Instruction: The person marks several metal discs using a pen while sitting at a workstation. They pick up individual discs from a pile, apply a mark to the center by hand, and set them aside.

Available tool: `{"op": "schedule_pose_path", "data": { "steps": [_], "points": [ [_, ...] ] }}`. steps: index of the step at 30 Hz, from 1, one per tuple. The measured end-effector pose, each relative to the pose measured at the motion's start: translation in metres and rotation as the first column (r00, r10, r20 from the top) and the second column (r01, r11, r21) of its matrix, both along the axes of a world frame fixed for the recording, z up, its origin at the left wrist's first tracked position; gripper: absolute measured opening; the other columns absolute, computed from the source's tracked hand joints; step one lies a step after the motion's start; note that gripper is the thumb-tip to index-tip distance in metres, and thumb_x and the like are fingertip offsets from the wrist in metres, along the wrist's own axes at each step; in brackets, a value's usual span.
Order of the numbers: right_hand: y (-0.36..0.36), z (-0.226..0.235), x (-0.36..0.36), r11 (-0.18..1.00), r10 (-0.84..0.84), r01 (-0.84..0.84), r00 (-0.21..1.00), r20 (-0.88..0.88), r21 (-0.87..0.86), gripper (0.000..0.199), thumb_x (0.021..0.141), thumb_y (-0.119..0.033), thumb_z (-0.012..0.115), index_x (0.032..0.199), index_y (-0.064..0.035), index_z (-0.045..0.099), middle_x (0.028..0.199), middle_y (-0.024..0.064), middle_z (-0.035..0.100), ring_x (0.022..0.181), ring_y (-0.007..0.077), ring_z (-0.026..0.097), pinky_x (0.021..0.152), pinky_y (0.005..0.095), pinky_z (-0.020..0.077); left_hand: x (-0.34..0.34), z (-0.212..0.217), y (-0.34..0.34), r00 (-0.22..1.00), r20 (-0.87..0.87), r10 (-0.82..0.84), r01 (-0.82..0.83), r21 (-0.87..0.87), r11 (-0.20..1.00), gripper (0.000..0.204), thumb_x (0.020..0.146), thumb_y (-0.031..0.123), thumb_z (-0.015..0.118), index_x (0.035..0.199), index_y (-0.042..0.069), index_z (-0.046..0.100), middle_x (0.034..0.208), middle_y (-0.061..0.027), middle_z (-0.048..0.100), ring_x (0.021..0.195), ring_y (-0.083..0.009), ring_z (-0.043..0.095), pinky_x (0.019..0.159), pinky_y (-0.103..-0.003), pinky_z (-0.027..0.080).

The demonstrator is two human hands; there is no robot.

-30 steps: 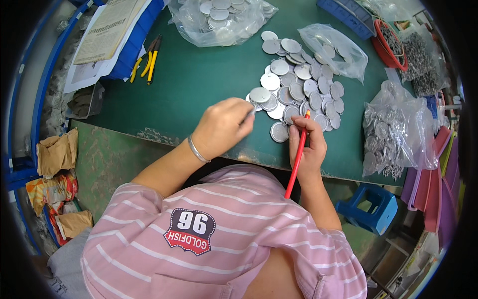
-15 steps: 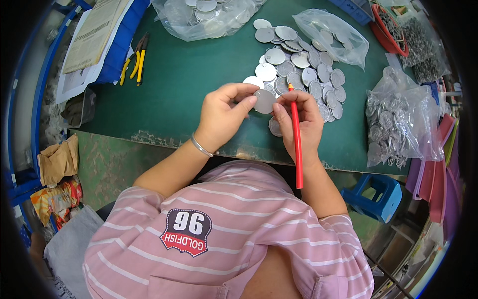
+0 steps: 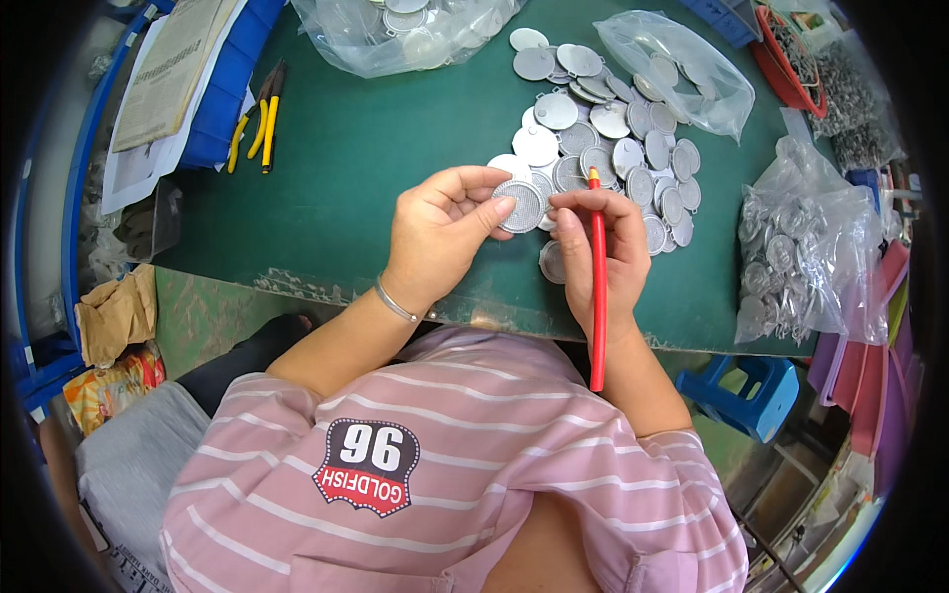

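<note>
My left hand pinches a round grey metal disc between thumb and fingers; its textured face with a raised rim is up. A long red pencil with a yellowish tip is held upright in my right hand, the tip pointing away from me. The right thumb and fingertips are just beside the disc, apart from it. Beyond both hands spreads a loose pile of similar discs, some smooth side up, some rimmed side up. One disc lies nearer me, partly behind the right hand.
Clear plastic bags of metal parts lie at the far edge and right; another bag overlaps the pile. Yellow-handled pliers lie left by a blue bin. A red basket is far right; a blue stool stands below.
The disc showed a smooth face between both hands; now its textured face shows and only my left hand holds it. My right fingers have come away from it, still gripping the pencil.
</note>
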State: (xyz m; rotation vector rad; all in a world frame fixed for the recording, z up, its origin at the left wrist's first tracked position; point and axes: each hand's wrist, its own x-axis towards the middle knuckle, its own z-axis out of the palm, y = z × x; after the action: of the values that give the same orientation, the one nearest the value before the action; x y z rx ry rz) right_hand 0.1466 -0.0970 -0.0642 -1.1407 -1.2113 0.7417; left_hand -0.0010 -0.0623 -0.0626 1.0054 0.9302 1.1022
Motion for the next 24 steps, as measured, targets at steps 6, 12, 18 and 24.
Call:
{"op": "schedule_pose_path", "data": {
  "steps": [6, 12, 18, 24],
  "points": [
    [0.0, -0.004, 0.002, 0.996, 0.074, -0.071, 0.996, 0.054, -0.049, 0.016, 0.079, 0.002, 0.063, 0.091, 0.0006, 0.052, 0.076, 0.0051, 0.059, 0.064, 0.0072, 0.056, 0.057, 0.0187, 0.0458, 0.0, 0.001, 0.0, 0.999, 0.043, -0.019, 0.019, -0.004, 1.0, 0.022, 0.081, 0.003, 0.062, 0.099, -0.007, 0.057, 0.083, -0.0103, 0.062, 0.071, -0.0129, 0.062, 0.057, -0.022, 0.053],
    [0.001, 0.001, 0.0, 0.996, 0.033, -0.037, 0.998, -0.056, -0.081, 0.011, 0.085, 0.002, 0.054, 0.096, 0.002, 0.053, 0.079, 0.0062, 0.06, 0.069, 0.0089, 0.059, 0.062, 0.0203, 0.048, -0.002, 0.003, 0.002, 0.997, -0.056, -0.052, 0.047, -0.091, 0.995, 0.024, 0.081, 0.006, 0.062, 0.1, -0.008, 0.056, 0.073, -0.011, 0.062, 0.054, -0.0122, 0.059, 0.047, -0.02, 0.047],
    [0.0, 0.001, 0.014, 0.994, -0.047, 0.029, 0.985, 0.168, 0.106, 0.018, 0.087, -0.004, 0.051, 0.103, 0.0054, 0.052, 0.085, 0.0115, 0.058, 0.067, 0.0129, 0.055, 0.061, 0.0231, 0.0447, -0.003, 0.006, 0.003, 0.997, -0.06, -0.047, 0.038, -0.142, 0.989, 0.024, 0.082, 0.007, 0.062, 0.099, -0.009, 0.056, 0.073, -0.0106, 0.061, 0.053, -0.0113, 0.057, 0.047, -0.02, 0.048],
    [-0.006, -0.004, 0.009, 0.984, 0.017, -0.012, 1.0, -0.024, 0.177, 0.005, 0.083, 0.0, 0.052, 0.08, 0.001, 0.049, 0.071, 0.0099, 0.056, 0.06, 0.0132, 0.051, 0.056, 0.0249, 0.0413, -0.003, 0.004, 0.004, 0.998, -0.045, -0.047, 0.039, -0.163, 0.986, 0.024, 0.082, 0.007, 0.061, 0.1, -0.008, 0.056, 0.072, -0.01, 0.061, 0.053, -0.0108, 0.057, 0.047, -0.02, 0.048]
  ]
}}
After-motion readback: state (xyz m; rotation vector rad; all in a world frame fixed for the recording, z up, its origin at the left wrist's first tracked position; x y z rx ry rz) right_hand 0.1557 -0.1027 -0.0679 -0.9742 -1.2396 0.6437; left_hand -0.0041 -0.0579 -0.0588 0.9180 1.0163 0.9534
